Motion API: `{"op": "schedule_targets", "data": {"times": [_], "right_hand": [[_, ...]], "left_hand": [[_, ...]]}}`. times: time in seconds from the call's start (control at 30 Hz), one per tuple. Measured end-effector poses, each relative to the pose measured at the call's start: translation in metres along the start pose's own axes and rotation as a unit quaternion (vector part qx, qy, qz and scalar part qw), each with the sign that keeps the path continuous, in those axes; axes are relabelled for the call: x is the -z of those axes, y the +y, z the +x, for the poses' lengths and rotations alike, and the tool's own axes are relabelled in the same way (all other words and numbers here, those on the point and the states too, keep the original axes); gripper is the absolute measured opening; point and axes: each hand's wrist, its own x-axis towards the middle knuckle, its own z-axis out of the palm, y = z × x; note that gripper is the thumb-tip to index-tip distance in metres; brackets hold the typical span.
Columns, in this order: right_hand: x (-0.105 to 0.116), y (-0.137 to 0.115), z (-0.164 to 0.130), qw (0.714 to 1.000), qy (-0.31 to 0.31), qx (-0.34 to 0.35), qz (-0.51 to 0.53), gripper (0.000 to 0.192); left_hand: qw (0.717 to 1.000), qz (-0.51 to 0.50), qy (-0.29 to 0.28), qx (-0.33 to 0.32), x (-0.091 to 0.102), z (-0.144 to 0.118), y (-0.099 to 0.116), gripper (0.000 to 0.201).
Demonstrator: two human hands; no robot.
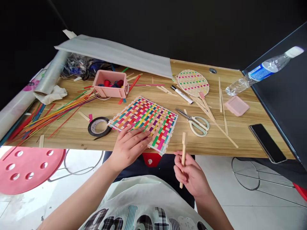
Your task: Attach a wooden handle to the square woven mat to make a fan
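Note:
A square mat woven from coloured strips (pixel 153 119) lies at the table's front edge, one corner reaching past it. My left hand (pixel 130 145) rests flat on the mat's near left side, fingers stretched out, hiding part of the weave. In front of the edge, my right hand (pixel 190 172) grips a wooden handle (pixel 183 147) upright; its top end is narrowed by a notch. Right of the mat lie scissors with pale handles (pixel 198 124), slightly spread. A roll of black tape (pixel 98 126) sits by the mat's left corner.
Behind stand a pink box of thread spools (pixel 110 89), a marker (pixel 181 94) and a round woven fan (pixel 193 83). Coloured strips (pixel 57 111) spread left. At right are a water bottle (pixel 262 72), a pink case (pixel 237 106), a phone (pixel 267 142) and loose wooden strips (pixel 224 108).

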Motion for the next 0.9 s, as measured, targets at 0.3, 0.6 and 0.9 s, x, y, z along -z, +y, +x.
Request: {"op": "schedule_targets", "data": {"times": [0.3,0.6,0.9], "right_hand": [[-0.059,-0.009,0.047,0.996,0.046,0.066,0.049,0.039],[-0.062,0.012,0.049,0.994,0.041,0.101,-0.01,0.037],[-0.036,0.015,0.025,0.976,0.002,0.155,-0.152,0.028]], "left_hand": [[0.994,0.038,0.1,-0.003,0.0,-0.014,0.009,0.037],[0.631,-0.634,-0.116,0.431,-0.013,-0.044,0.05,0.058],[0.506,-0.656,-0.104,0.55,-0.011,0.003,0.044,0.045]]}}
